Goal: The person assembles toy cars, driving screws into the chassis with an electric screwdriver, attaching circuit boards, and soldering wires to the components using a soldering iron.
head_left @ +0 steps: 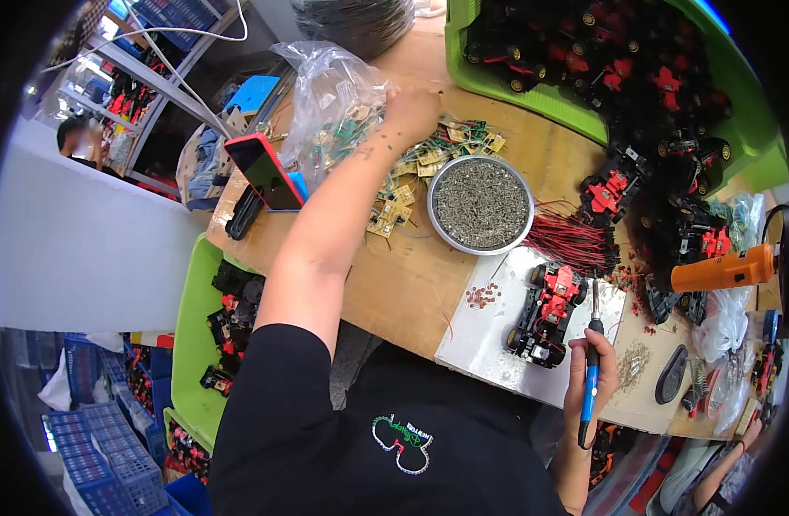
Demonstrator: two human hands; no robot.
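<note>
My left hand (412, 113) is stretched across the table, above a pile of small circuit boards (431, 159) with wires and beside a clear plastic bag (321, 90). Its fingers look curled; whatever they hold is hidden. In my right hand (577, 378) is a blue-handled soldering iron (591, 378), its metal tip pointing away from me. Just left of the tip, a toy car chassis (548, 314) in red and black lies on a white board (472, 344). Red and black wires (571, 241) lie bundled behind the chassis.
A metal bowl (432, 215) of small metal parts stands mid-table. Green crates (532, 99) of car chassis stand at back right and lower left. A phone (264, 172) leans at left. An orange tool (721, 271) hangs at right. Another person's arm (728, 460) shows at lower right.
</note>
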